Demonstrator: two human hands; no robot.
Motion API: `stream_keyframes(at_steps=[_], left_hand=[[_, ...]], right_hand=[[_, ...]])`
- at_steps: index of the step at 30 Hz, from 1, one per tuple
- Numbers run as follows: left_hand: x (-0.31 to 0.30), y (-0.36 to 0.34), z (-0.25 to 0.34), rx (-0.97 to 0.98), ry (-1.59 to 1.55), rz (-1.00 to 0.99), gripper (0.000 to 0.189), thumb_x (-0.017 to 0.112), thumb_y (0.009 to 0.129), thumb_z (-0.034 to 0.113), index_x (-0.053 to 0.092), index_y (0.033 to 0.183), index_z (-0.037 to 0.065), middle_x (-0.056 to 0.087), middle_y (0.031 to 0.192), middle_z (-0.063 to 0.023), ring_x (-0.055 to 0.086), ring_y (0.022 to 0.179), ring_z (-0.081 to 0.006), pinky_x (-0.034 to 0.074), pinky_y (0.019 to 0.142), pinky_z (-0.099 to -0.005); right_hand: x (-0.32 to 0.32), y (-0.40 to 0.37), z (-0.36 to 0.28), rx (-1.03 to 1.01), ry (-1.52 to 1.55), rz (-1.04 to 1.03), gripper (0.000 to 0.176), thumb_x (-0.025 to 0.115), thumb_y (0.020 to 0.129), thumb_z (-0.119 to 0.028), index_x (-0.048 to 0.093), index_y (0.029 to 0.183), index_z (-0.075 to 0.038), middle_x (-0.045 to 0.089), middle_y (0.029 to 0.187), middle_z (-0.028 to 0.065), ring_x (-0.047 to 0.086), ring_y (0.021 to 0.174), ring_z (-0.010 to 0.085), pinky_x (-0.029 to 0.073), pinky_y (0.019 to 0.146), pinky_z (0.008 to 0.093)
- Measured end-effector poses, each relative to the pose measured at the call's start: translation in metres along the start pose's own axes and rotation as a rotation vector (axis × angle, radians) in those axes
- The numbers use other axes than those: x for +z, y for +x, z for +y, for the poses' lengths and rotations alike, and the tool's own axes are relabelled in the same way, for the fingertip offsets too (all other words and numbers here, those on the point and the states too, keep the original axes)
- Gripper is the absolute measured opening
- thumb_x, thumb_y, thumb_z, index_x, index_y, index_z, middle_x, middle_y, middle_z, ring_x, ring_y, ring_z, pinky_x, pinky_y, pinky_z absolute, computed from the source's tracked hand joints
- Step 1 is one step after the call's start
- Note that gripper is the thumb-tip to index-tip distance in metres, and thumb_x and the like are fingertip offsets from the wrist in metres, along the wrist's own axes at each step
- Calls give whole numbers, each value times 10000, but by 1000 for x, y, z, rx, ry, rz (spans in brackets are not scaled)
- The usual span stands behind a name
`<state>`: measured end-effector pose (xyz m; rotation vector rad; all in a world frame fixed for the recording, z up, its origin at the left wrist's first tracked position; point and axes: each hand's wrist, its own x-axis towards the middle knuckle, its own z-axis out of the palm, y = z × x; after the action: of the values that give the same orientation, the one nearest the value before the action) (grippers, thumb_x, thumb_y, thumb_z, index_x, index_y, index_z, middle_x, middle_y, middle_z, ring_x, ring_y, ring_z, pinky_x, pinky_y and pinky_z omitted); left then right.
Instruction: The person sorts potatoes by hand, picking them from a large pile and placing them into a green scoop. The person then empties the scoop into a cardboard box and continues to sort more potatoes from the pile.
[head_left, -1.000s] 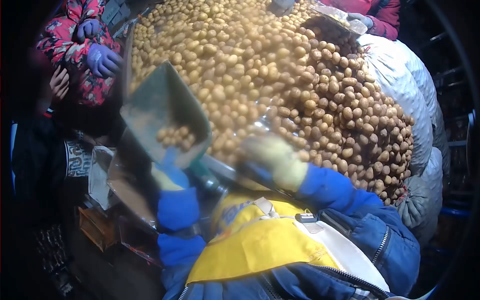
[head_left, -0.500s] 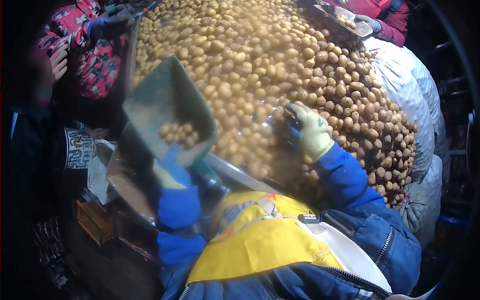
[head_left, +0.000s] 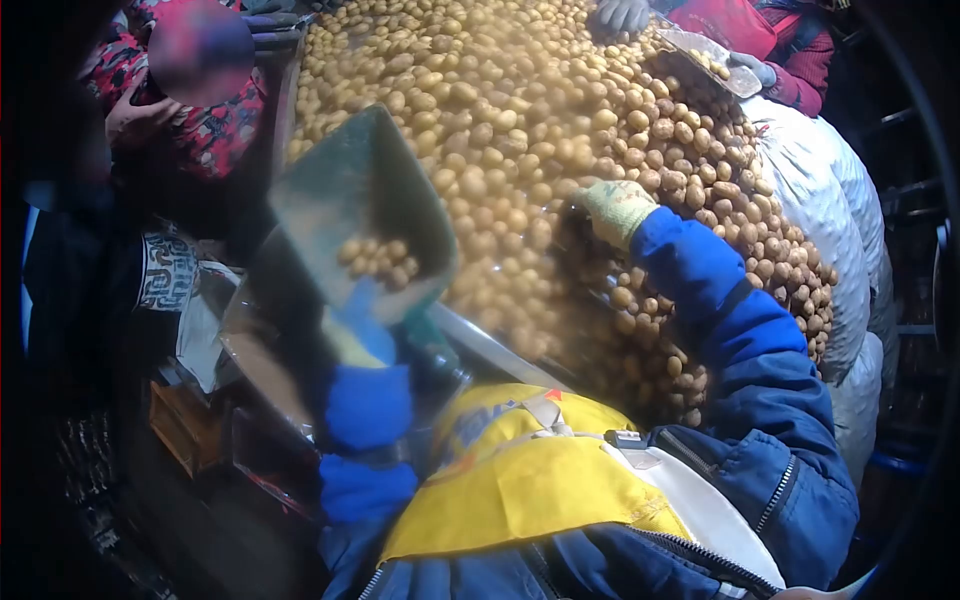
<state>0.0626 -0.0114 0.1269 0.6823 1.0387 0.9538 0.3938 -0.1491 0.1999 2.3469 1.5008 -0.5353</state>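
My left hand (head_left: 362,325), in a yellow-and-blue work glove, grips the near rim of a large green scoop (head_left: 415,215). Inside the scoop, close to its near edge, lies a small heap of potatoes (head_left: 378,260). The scoop is tilted beside the left part of a big potato pile (head_left: 510,150). My right hand (head_left: 617,208), in a pale yellow glove, is at the middle of the pile, back upward. Its fingertips point left and down among the potatoes, so whether they hold one is hidden.
White sacks (head_left: 825,210) stand along the right side. One co-worker in a patterned jacket (head_left: 215,130) is at the upper left; another in a red sleeve (head_left: 805,65) holds a metal scoop (head_left: 700,50). A brown wooden box (head_left: 185,425) sits low left.
My right hand has turned, its fingers now hidden against the potatoes. The scoop has shifted slightly right and up in view. At the top right, the co-worker's other gloved hand has appeared.
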Motion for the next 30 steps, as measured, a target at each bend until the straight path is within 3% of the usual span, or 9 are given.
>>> stream_keyframes(at_steps=[3,7,14,18,19,20,24,27,30], left_hand=[[1,1,-1,-48,23,41,467,620,966,-94,544,1425,-43,650,1246,-136,677,1136,-269,586,998,-447],[6,-3,7,-67,-15,41,466,624,970,-86,535,1424,-43,639,1256,-136,665,1148,-263,580,1003,-447],[21,-18,19,-29,-90,-45,426,598,986,-64,538,1407,-41,636,1237,-153,666,1129,-303,594,964,-473],[-7,18,-19,-161,-518,-236,178,553,1012,32,638,1158,-24,658,1090,-167,692,980,-325,627,875,-450],[-22,25,-33,-163,-622,-317,165,545,1018,60,643,1126,-19,663,1076,-165,689,975,-328,623,863,-452],[-34,35,-45,-121,-611,-331,133,585,1010,59,654,1094,-18,684,1036,-169,699,964,-306,620,858,-451],[-32,36,-51,2,65,103,470,821,915,213,659,1237,-89,741,1136,-181,715,1015,-254,581,864,-410],[1,-3,3,-11,622,195,487,808,925,240,651,1246,-90,743,1153,-214,717,1037,-262,566,911,-413],[-23,30,-51,111,404,150,467,788,940,234,653,1255,-83,748,1146,-214,720,1059,-284,555,941,-420]], right_hand=[[-5,4,3,1,66,-107,345,881,773,-338,849,1097,-221,796,1154,93,762,1087,261,599,912,379],[13,9,14,-53,86,-1,299,816,841,-277,845,1136,-235,793,1166,100,759,1100,257,598,928,366],[24,-9,4,-89,-188,90,288,724,828,-126,803,1098,-63,753,1183,195,752,1091,343,619,858,476],[16,4,10,-85,-87,-63,323,707,821,-132,763,1130,-58,747,1134,193,734,1066,369,605,860,476],[51,15,32,-227,-21,269,431,727,781,-125,659,1203,-68,701,994,196,704,926,412,567,762,496],[40,11,27,-259,36,282,447,719,775,-98,648,1215,-68,701,1013,195,698,964,426,561,793,512],[48,38,18,-81,-23,97,374,672,799,-99,654,1172,-101,732,1036,188,713,1010,414,541,872,518],[66,46,32,-112,-181,43,243,675,813,-147,747,1035,-80,780,966,185,757,975,355,576,872,489],[72,22,21,-150,-249,-1,357,659,868,-217,728,1188,-73,783,1080,153,750,1080,309,574,914,466]])
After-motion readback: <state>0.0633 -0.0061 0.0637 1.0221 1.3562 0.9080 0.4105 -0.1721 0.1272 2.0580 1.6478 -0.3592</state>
